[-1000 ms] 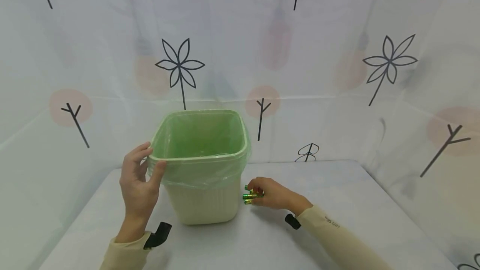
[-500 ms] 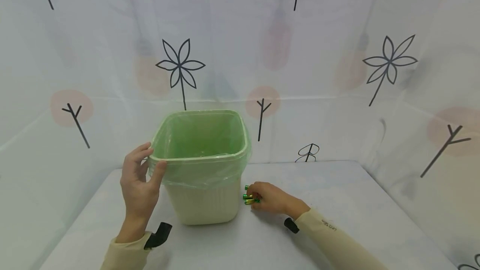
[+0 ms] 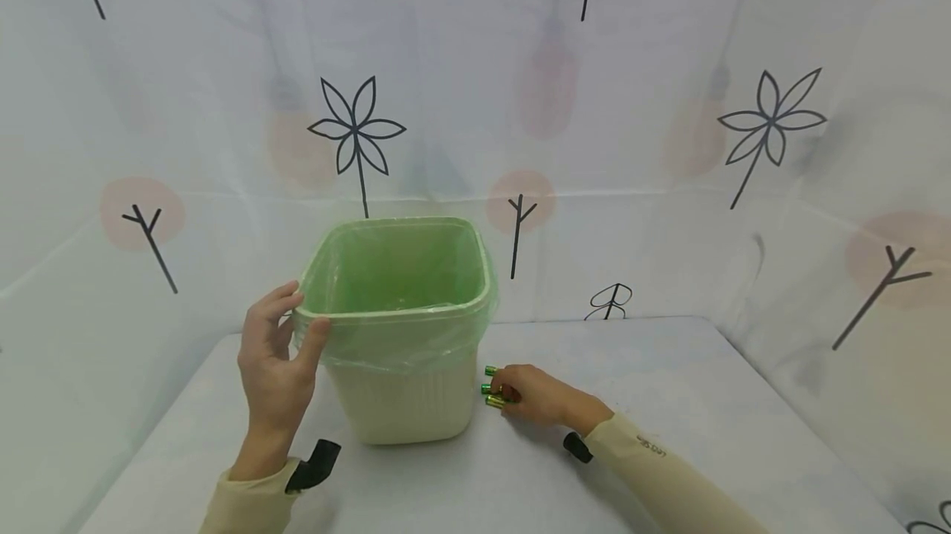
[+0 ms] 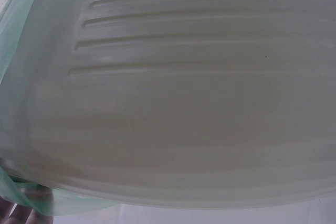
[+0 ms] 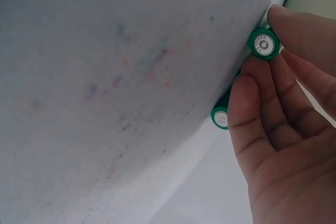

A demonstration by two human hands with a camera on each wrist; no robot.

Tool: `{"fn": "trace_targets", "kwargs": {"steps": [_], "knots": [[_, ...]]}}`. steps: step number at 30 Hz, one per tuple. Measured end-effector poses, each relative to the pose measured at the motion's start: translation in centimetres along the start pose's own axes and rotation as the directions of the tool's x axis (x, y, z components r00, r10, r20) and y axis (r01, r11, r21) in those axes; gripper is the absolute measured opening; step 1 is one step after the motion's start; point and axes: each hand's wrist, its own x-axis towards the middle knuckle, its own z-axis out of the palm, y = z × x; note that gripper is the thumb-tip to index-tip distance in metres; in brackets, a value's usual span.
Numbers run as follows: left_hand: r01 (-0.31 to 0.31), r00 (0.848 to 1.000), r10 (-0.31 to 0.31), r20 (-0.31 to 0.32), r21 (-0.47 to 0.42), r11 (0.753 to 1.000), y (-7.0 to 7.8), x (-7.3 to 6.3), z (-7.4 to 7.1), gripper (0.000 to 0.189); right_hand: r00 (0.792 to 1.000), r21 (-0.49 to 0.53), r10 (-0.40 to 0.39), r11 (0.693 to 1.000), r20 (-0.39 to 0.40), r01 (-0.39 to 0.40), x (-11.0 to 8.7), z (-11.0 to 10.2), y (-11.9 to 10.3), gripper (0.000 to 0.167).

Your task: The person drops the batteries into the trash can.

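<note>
A cream waste bin stands upright on the table, its rim covered by a thin green bin liner. My left hand grips the bin's rim at the left corner, thumb at the front. Only a few fingertips show behind the liner in the left wrist view. Right of the bin, my right hand is low among several green-and-gold batteries. The right wrist view has one battery pinched between thumb and fingers, while a second battery lies partly hidden behind a fingertip.
A white cloth covers the table. Behind it hangs a pale curtain with printed flowers and twigs, which also encloses both sides. The bin's wall is close to the batteries on their left.
My right hand has shifted slightly toward me, and its fingers have closed in around a nearer battery. The left hand and the bin have stayed put.
</note>
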Motion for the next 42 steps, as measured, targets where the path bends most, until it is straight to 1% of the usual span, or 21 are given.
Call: {"fn": "trace_targets", "kwargs": {"steps": [8, 13, 18, 27, 32, 36, 39, 42], "knots": [[0.001, 1.000, -0.001, -0.005, -0.017, 1.000, 0.0, 0.0, 0.1, 0.035, 0.999, 0.024, 0.016, 1.000, 0.034, -0.016, -0.4, -0.4, 0.3, 0.021], [0.000, 1.000, 0.000, -0.005, -0.020, 1.000, 0.0, 0.0, 0.1, 0.035, 0.997, 0.035, 0.033, 0.999, 0.068, -0.036, -0.1, -0.5, 0.1, 0.023], [-0.003, 1.000, 0.003, -0.008, -0.029, 1.000, -0.1, 0.0, 0.1, 0.035, 0.994, 0.051, 0.033, 0.998, 0.100, -0.038, 0.1, -0.4, 0.0, 0.023], [-0.004, 1.000, 0.004, -0.012, -0.034, 0.999, -0.1, 0.1, 0.1, 0.034, 0.992, 0.083, 0.048, 0.995, 0.119, -0.058, 0.1, -0.4, -0.3, 0.022], [-0.002, 1.000, 0.001, -0.010, -0.041, 0.999, -0.1, 0.0, 0.0, 0.034, 0.991, 0.094, 0.052, 0.994, 0.119, -0.063, -0.1, -0.5, -0.2, 0.021], [-0.009, 1.000, 0.009, -0.004, -0.038, 0.999, -0.1, 0.1, 0.0, 0.034, 0.994, 0.072, 0.043, 0.996, 0.097, -0.050, -0.4, -0.9, 0.0, 0.023], [-0.013, 1.000, 0.013, -0.004, -0.038, 0.999, -0.1, 0.1, 0.0, 0.034, 0.997, 0.050, 0.027, 0.998, 0.075, -0.031, -0.6, -1.4, 0.2, 0.023], [-0.014, 1.000, 0.013, -0.003, -0.040, 0.999, -0.2, 0.1, 0.0, 0.034, 0.998, 0.050, 0.014, 0.999, 0.058, -0.017, -0.8, -2.4, 0.0, 0.023]]}}
